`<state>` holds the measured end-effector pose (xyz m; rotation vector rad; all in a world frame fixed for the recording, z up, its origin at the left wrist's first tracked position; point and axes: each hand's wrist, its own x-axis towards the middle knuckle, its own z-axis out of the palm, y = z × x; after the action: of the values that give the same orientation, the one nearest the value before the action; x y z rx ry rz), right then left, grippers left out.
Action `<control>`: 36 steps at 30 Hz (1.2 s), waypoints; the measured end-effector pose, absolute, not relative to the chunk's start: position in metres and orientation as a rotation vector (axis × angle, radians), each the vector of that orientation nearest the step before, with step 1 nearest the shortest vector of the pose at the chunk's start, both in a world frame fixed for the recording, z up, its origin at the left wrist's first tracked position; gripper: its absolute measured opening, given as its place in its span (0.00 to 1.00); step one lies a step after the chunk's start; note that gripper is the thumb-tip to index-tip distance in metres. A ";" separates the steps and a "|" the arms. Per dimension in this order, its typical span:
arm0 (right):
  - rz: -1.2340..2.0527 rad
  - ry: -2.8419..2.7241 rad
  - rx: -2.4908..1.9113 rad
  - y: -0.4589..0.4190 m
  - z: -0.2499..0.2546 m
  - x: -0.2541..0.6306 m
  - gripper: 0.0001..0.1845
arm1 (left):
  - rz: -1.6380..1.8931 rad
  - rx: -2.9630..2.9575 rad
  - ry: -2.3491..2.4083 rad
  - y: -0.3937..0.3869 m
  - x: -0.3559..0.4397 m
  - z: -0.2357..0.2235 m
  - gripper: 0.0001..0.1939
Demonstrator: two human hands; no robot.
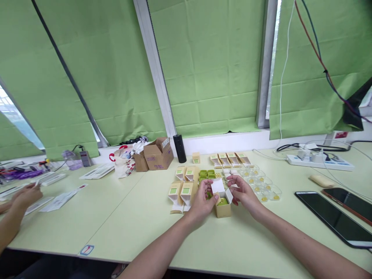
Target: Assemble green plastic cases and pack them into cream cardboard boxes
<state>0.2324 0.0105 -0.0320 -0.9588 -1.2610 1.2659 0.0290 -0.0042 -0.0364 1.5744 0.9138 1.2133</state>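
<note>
A small tan cardboard box (223, 211) stands on the table in front of me, its white-lined flaps raised. Something green (223, 201) shows inside it. My left hand (201, 199) is closed on the box's left side, thumb against a flap. At the right flap, my right hand (244, 192) has its fingers curled and pinching at the edge. Green trays (207, 173) sit just behind, partly hidden by my left hand. Clear plastic cups with yellow pieces (261, 180) lie beyond my right hand.
Several tan boxes (180, 190) stand left of my hands; more folded ones (231, 159) lie behind. A black cylinder (179, 148), a brown carton (158, 154) and a power strip (321, 162) line the back. Phones (334, 217) lie right. Another person's hand (26, 195) works at far left.
</note>
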 end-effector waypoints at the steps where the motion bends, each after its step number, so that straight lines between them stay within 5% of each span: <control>1: 1.275 -1.255 -0.961 0.010 -0.032 0.232 0.28 | 1.213 1.574 0.917 -0.004 0.029 -0.037 0.27; 36: 1.337 -1.409 -0.950 0.010 -0.048 0.222 0.32 | 1.168 1.624 0.934 -0.006 0.031 -0.037 0.25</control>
<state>0.2221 0.0101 -0.0480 -0.9505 -1.4088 1.3372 0.0305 -0.0056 -0.0369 1.6243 0.9344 1.1676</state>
